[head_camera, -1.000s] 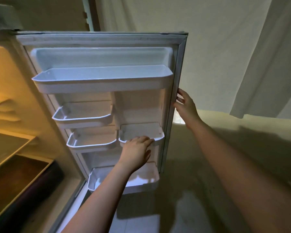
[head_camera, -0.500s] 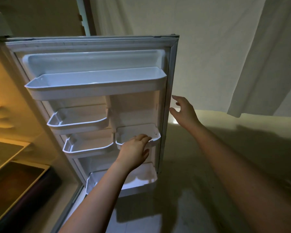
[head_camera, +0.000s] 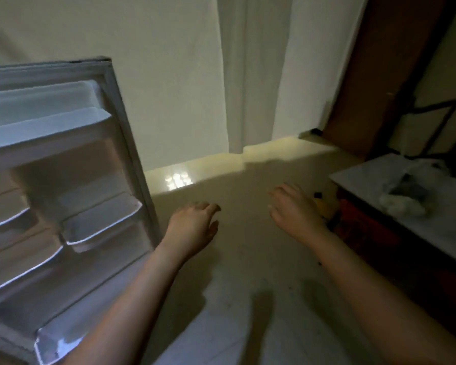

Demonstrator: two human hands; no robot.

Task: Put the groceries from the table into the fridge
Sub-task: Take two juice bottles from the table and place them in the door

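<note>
Fingers of both hands hang loose and a little apart, holding nothing. From the head camera, the left hand (head_camera: pixel 192 227) floats just right of the open fridge door (head_camera: pixel 63 180), not touching it. The right hand (head_camera: pixel 295 209) reaches toward the table (head_camera: pixel 358 180), which sits off to its right. A blurry plastic grocery bag (head_camera: pixel 406 193) lies up there, well apart from the fingertips. It looks soft, light and crinkly, so it may slip. Grabbing the bunched top seems best.

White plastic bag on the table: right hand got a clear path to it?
Probably yes. Right hand is empty, and nothing visibly blocks the white plastic bag on the pale table.
</note>
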